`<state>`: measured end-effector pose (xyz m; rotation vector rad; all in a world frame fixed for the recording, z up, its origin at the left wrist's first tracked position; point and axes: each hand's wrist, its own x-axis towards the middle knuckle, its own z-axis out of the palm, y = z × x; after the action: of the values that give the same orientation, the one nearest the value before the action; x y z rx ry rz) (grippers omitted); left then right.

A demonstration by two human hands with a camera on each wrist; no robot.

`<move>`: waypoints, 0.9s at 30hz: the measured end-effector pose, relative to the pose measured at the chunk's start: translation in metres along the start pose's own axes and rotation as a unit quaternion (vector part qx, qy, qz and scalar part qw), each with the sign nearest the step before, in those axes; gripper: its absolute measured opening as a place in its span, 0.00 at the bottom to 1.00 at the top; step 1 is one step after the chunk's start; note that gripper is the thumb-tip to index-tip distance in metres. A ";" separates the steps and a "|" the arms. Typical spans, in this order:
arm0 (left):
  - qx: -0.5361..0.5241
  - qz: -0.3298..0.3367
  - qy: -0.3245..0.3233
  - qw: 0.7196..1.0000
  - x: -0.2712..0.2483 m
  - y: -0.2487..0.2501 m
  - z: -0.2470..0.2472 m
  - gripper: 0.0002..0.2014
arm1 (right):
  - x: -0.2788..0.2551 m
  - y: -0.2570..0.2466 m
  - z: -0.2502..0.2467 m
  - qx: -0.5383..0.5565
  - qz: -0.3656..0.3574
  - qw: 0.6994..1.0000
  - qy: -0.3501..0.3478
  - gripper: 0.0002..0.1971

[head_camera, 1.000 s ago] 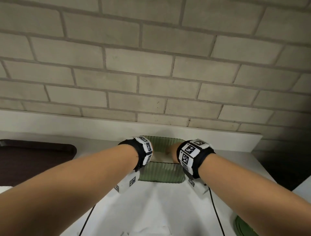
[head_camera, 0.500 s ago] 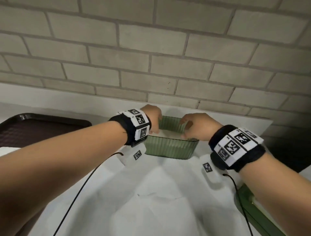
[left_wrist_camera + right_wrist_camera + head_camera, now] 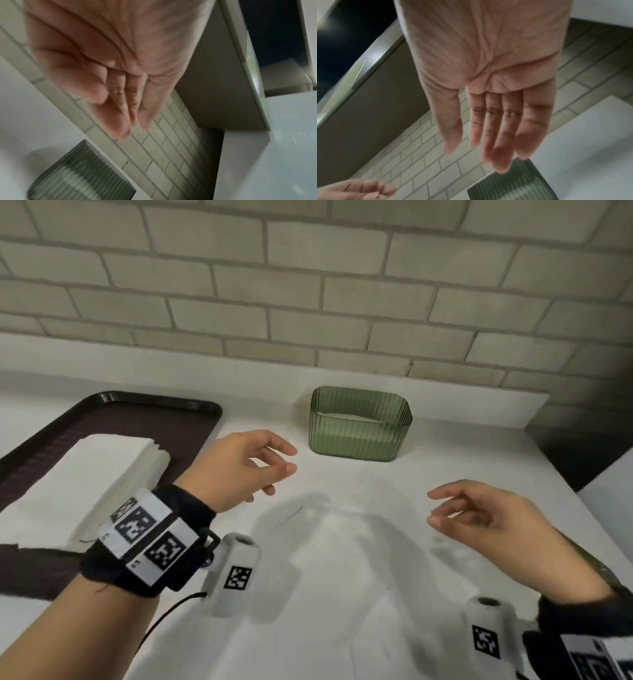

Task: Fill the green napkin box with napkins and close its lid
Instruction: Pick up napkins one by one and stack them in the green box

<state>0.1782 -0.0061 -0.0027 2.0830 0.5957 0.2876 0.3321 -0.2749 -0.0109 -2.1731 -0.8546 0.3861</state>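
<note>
Both our hands have pulled back from green napkin box [image 3: 359,424], which they touched half a second ago. Left hand [image 3: 239,467] hovers above white surface [image 3: 342,594], fingers loosely spread, holding nothing. Right hand [image 3: 486,522] same, relaxed, empty. Box stands near brick wall [image 3: 308,285], lid off, white napkins [image 3: 346,416] inside. More napkins, napkin stack [image 3: 85,474], on dark tray [image 3: 164,419] at left.

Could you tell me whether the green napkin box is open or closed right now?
Open: the green napkin box has no lid on, and white napkins show inside.
</note>
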 end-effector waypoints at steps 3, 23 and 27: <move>-0.020 -0.016 0.013 1.000 -0.034 -0.016 0.003 0.06 | -0.035 0.014 0.010 0.033 0.037 0.999 0.014 0.09; 0.036 -0.111 0.016 0.993 -0.111 -0.104 0.000 0.17 | -0.099 0.013 0.052 -0.076 0.110 0.991 -0.012 0.08; 0.059 -0.112 -0.025 0.992 -0.110 -0.116 -0.013 0.22 | -0.088 -0.001 0.062 -0.135 0.138 0.980 -0.052 0.10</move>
<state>0.0440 -0.0004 -0.0893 2.1050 0.8245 0.0722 0.2354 -0.3008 -0.0509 -2.5549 -0.6930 0.5513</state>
